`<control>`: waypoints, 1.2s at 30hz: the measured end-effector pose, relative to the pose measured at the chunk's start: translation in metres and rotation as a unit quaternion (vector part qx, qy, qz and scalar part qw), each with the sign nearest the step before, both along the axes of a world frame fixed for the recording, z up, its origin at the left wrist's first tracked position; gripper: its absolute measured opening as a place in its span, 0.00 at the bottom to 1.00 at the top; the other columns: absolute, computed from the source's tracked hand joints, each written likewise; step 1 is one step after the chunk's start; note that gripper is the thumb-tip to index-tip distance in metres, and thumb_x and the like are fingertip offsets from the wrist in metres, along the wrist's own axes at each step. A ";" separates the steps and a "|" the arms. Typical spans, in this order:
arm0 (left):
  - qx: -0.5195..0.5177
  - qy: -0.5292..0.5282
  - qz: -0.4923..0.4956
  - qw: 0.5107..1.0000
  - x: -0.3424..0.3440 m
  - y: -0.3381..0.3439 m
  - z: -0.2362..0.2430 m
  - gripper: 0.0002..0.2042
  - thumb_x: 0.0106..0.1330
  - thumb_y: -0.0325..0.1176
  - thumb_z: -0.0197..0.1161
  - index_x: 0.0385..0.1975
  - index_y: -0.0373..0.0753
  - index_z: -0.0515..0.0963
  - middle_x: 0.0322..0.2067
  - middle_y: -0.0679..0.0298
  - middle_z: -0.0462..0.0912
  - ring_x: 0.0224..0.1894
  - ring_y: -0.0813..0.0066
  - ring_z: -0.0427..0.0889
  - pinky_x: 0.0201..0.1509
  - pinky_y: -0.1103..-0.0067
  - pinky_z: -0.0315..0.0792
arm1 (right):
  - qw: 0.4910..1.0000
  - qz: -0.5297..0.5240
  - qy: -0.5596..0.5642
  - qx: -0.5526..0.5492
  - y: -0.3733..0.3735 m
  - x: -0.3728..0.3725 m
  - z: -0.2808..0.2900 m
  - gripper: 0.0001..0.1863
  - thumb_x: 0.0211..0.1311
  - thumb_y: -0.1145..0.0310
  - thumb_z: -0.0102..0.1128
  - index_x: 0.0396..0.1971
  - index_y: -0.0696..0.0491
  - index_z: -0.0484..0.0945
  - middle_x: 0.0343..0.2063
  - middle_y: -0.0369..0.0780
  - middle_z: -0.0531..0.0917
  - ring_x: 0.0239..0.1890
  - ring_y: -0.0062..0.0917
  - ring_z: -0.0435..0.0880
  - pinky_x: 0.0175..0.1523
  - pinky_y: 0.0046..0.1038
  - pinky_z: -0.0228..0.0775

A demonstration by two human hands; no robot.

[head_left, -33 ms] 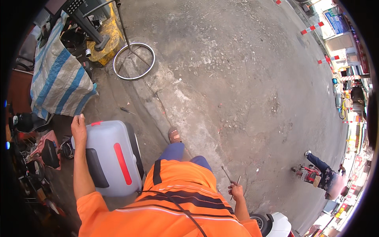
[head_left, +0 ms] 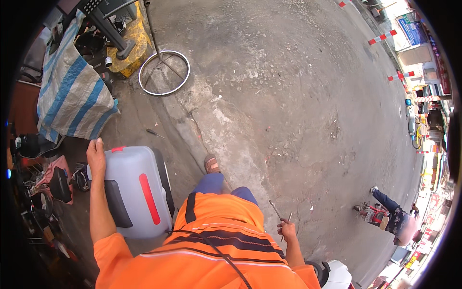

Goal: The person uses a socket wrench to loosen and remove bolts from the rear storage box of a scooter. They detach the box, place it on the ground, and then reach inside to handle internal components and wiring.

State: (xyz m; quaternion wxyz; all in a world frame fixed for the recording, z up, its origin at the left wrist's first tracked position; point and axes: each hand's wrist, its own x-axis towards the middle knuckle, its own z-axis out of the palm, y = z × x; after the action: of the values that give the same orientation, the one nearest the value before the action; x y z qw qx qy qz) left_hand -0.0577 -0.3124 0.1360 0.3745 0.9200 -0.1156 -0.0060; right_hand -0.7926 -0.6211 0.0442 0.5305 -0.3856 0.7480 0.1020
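At the left stands a grey plastic storage case (head_left: 127, 166) with a red stripe, a dark panel and a red latch, like a motorcycle top box. My left hand (head_left: 96, 156) is at its far left corner, fingers close together against the edge; the palm side is hidden. Lower right of centre, my right hand (head_left: 288, 231) is closed around thin metal rod-like tools (head_left: 275, 209), one pointing away to the left and another upright between the fingers. Their exact kind cannot be made out. A dark screwdriver-like tool (head_left: 155, 133) lies on the ground beyond the case.
A striped tarp (head_left: 77, 96) covers something at the far left, beside a yellow block (head_left: 132, 62). A metal ring stand (head_left: 164, 93) rests on the pavement. At right, a person (head_left: 394, 214) is by a red two-wheeler (head_left: 375, 212). Part of a white vehicle (head_left: 338, 274) shows below.
The view has shifted very slightly. Both my hands keep their places, and the person at the right has moved a little.
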 end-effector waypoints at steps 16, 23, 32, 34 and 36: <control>0.019 0.031 0.172 0.984 -0.002 -0.003 0.014 0.16 0.69 0.41 0.56 0.27 0.33 0.74 0.18 0.63 0.74 0.21 0.75 0.72 0.27 0.75 0.66 | 0.932 0.359 -0.047 -0.024 -0.293 0.297 -0.058 0.20 0.63 0.72 0.47 0.54 0.58 0.76 0.26 0.40 0.81 0.18 0.22 0.77 0.22 0.25 0.70; 0.125 0.016 0.195 0.973 -0.016 -0.049 0.038 0.11 0.67 0.36 0.58 0.30 0.34 0.72 0.27 0.55 0.79 0.32 0.51 0.78 0.35 0.65 0.70 | 0.840 0.540 -0.007 -0.056 -0.372 0.484 -0.061 0.19 0.56 0.74 0.49 0.47 0.59 0.81 0.23 0.42 0.82 0.19 0.22 0.77 0.23 0.24 0.70; 0.156 -0.006 0.202 0.967 -0.016 -0.053 0.045 0.07 0.61 0.31 0.64 0.28 0.37 0.72 0.25 0.59 0.74 0.30 0.57 0.77 0.35 0.66 0.71 | 0.679 0.722 -0.100 -0.086 -0.331 0.752 -0.034 0.16 0.63 0.68 0.52 0.46 0.59 0.81 0.24 0.39 0.82 0.19 0.20 0.77 0.24 0.23 0.70; 0.123 0.008 0.233 0.965 -0.011 -0.057 0.054 0.06 0.61 0.29 0.63 0.28 0.37 0.73 0.25 0.58 0.74 0.29 0.58 0.77 0.34 0.68 0.71 | 0.614 0.767 -0.158 -0.102 -0.304 0.821 -0.031 0.16 0.61 0.68 0.52 0.45 0.58 0.81 0.24 0.38 0.82 0.19 0.19 0.77 0.25 0.23 0.70; 0.062 -0.003 0.274 0.960 -0.003 -0.065 0.062 0.06 0.62 0.29 0.63 0.29 0.37 0.73 0.25 0.59 0.74 0.29 0.58 0.76 0.34 0.68 0.71 | 0.519 0.820 -0.195 -0.146 -0.263 0.888 -0.030 0.17 0.60 0.66 0.54 0.45 0.57 0.82 0.23 0.39 0.82 0.19 0.20 0.78 0.25 0.24 0.70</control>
State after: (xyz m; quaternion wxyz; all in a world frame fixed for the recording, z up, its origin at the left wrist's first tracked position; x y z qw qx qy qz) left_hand -0.0603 -0.3777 0.1982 0.3041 0.9377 0.1402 0.0924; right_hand 0.0956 -0.8838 0.0142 0.2815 -0.9102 -0.0168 0.3034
